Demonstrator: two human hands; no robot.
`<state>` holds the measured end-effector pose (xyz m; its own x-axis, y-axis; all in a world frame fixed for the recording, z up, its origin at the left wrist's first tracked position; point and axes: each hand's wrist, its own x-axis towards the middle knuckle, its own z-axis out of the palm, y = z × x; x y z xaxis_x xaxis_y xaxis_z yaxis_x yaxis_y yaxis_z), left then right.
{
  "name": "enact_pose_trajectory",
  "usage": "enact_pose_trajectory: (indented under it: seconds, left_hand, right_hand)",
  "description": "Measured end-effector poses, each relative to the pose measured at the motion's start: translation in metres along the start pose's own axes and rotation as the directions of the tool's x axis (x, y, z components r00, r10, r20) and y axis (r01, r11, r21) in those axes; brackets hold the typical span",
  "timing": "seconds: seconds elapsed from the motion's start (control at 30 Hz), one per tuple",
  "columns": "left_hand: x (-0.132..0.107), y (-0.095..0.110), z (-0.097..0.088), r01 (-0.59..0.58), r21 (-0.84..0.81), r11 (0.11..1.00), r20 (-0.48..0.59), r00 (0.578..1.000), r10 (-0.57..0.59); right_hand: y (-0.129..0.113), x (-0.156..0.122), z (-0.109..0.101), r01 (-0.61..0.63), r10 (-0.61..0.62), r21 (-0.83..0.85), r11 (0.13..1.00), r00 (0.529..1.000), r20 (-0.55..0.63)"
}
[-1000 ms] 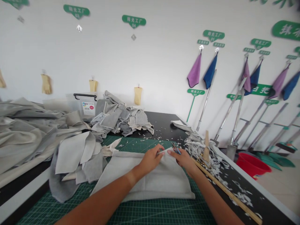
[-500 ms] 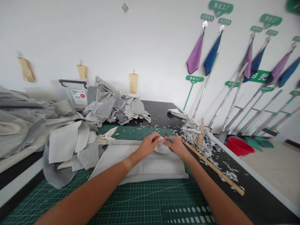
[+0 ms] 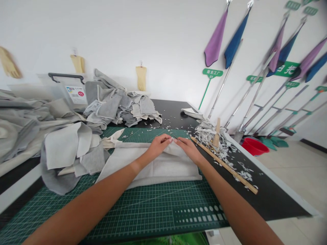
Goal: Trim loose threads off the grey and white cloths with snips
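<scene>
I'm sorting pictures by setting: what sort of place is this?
Probably a fabric-cutting workshop: a gridded green cutting mat, heaped gray cloth pieces and scattered pale scraps suggest it.

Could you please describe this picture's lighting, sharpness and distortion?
Head view, lighting: soft and even, with a faint shadow beside the leftmost yellow glove; head view, sharpness: lettering on the small upper-right signs is blurred, and the dark tip at the right hand is unclear; head view, distortion: the far-right purple cloth leans, probably from the wide lens.
</scene>
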<state>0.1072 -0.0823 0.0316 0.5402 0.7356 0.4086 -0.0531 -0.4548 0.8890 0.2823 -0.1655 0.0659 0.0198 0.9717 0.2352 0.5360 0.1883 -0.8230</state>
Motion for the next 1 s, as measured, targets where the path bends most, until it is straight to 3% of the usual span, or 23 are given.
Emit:
enact_pose_trajectory:
  seconds: [0.2,0.43,1.0]
  left_hand:
    - [-0.0001,-0.0010,-0.0001,0.005,-0.016,1.000,0.008,1.000,-0.004]
    - [-0.0010,-0.0015,-0.0006,0.007,0.019,1.000,-0.003,1.000,-0.007]
    - [-0.0002,-0.0085,-0.0008,-0.017,0.005,1.000,0.011,1.000,0.017]
  right_hand:
    - [-0.0023,-0.0021,-0.0001,-0.010,0.009,0.081,0.997,1.000,0.012]
    - [-0.0008,-0.0023,0.0011,0.027,-0.027,-0.007,1.000,0.999,-0.040]
    - [0.0042,-0.0024,0.0035,0.060,-0.059,-0.067,0.996,0.998,0.015]
